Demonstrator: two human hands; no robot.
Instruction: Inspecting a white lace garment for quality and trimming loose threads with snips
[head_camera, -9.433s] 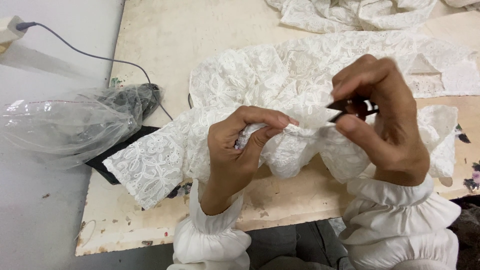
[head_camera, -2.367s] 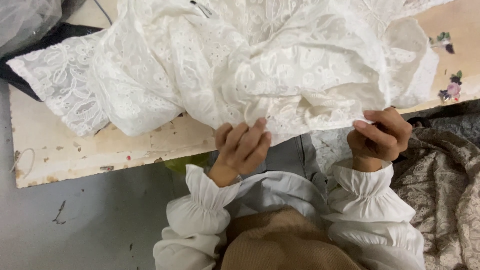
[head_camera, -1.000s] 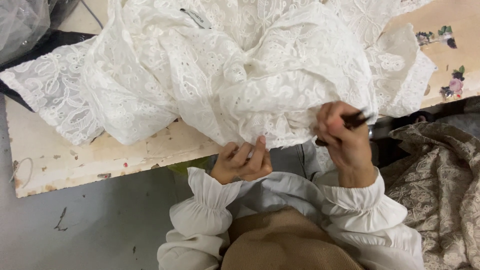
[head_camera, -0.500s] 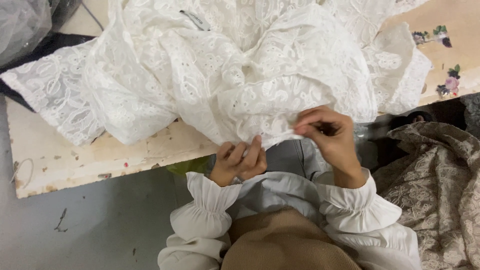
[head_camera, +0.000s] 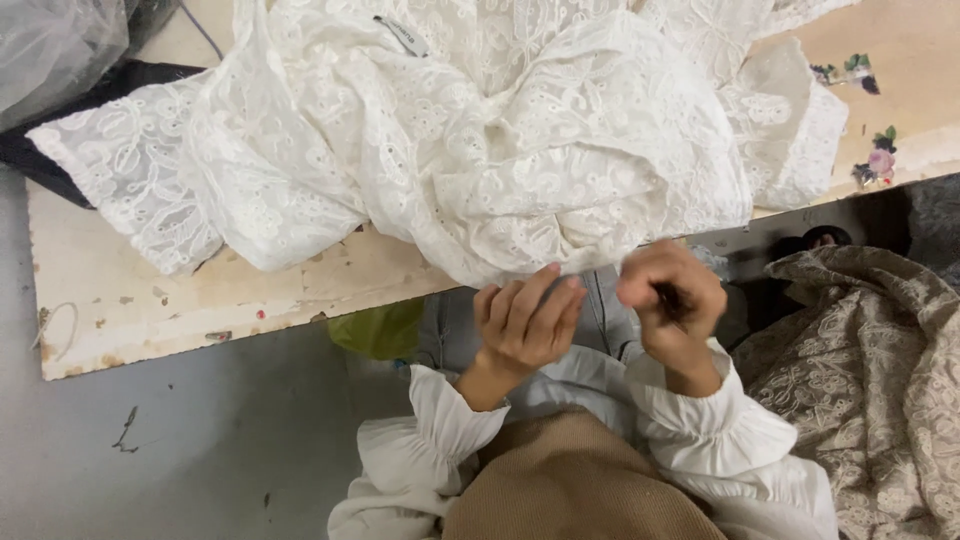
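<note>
Plastic bag (head_camera: 55, 50): clear, crumpled, far left corner of the desk; apart from the work.
Dark cloth (head_camera: 60, 150): under the lace sleeve at the left edge.
Desk (head_camera: 200, 310): pale worn board, chipped front edge, flower stickers at right.
Lace garment (head_camera: 480, 150): white, heaped in folds on the desk; its lower hem hangs over the front edge, just above both hands.
Left hand (head_camera: 525, 325): fingers curled upward, tips touching the hanging hem; a loose hold, not a firm pinch.
Right hand (head_camera: 672, 300): closed in a fist around a small dark tool (head_camera: 668, 296), mostly hidden and blurred; beside the hem, whether it touches cannot be told.
Patterned fabric (head_camera: 870, 370): beige lace pile at right, below the desk.
Risk: the heap overhangs, so a tug on the hem could slide it off the desk.
Risk: a pointed tool held close to open lace could snag or nick it, or catch the left fingertips.
</note>
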